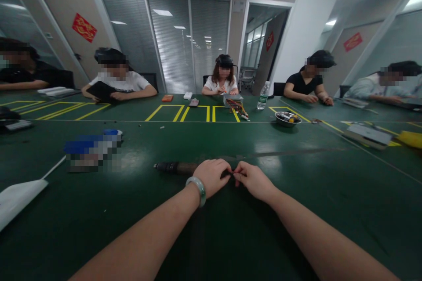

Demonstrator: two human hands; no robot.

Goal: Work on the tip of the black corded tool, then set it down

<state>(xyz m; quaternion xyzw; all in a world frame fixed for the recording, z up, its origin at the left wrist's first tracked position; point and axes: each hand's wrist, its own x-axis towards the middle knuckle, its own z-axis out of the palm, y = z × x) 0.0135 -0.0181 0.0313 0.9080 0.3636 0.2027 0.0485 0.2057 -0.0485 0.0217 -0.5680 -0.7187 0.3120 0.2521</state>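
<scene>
A dark tube-shaped tool that looks like an electric screwdriver (178,167) lies across the green table, its narrow metal tip to the left. My left hand (212,175), with a pale green bangle (197,189) on the wrist, is closed over its right end and covers it. Just to the right, my right hand (253,180) is closed in a pinch near that end. A small dark bit shows between the fingertips of the two hands, too small to name.
On the green table (329,210), a plastic package (20,202) and a blurred-out blue and white item (94,149) lie left. Beyond stand a metal bowl of small parts (288,119), a water bottle (263,95) and a grey box with wires (233,100). Several people sit opposite.
</scene>
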